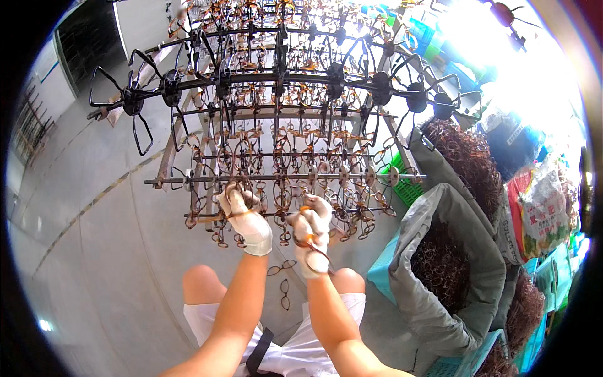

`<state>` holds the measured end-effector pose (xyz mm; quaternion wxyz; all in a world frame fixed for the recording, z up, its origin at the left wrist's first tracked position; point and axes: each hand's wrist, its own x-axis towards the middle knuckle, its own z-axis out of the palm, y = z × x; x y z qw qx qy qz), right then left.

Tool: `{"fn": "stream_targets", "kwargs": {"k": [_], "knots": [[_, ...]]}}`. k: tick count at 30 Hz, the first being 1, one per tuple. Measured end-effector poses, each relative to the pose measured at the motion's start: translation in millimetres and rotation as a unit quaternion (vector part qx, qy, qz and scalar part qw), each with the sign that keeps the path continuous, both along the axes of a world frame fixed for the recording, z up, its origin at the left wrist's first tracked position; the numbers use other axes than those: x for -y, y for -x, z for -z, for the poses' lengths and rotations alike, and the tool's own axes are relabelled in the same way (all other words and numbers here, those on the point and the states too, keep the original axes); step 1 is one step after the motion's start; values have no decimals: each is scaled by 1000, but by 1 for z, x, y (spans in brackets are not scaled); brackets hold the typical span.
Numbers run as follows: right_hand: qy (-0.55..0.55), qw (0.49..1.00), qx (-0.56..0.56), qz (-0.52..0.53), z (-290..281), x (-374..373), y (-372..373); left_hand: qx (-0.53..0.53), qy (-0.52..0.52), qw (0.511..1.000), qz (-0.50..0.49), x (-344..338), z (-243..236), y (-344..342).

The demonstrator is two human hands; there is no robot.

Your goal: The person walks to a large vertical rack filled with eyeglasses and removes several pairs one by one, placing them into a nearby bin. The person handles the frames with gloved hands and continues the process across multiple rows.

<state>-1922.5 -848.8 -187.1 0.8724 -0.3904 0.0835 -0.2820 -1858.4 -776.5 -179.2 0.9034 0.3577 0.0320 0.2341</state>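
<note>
A metal rack of horizontal rods [157, 181] stands before me, hung with many brown and amber eyeglass frames. White gloves cover both my hands. My left hand [244, 218] is closed at the lower front of the rack, its fingertips among the frames just below a rod; a thin amber piece shows beside it. Just to the right, my right hand [311, 229] is curled round some brown-amber eyeglass frames [308, 240], one loop sticking out near the wrist. How many it holds is hidden. Heavier black bars with bent wire prongs [276, 78] cross above the hands.
Two eyeglass frames [285, 294] lie on the grey floor [113, 264] between my knees. On the right stand an open grey sack [408, 270] full of brown wiry pieces, a teal crate [382, 261], a green basket [407, 190] and printed plastic bags [543, 207]. Strong light glares there.
</note>
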Motion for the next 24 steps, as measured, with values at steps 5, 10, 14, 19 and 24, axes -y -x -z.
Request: {"fn": "stream_targets", "kwargs": {"k": [5,10,14,19,24], "knots": [[178,983,24,-27,3,-3,-38,-10,-40,998,53,-6,8,-3],[497,853,50,153,3,-3,-55,-9,-81,996,21,-1,-7,0],[161,986,28,-18,-10,-14,-50,97,-17,994,47,-13,17,-27],[147,976,-19,-160,-6,0,-5,-105,-99,989,30,-30,28,18],[228,959,-16,-168,5,-3,10,-4,-103,990,99,-35,38,36]]}}
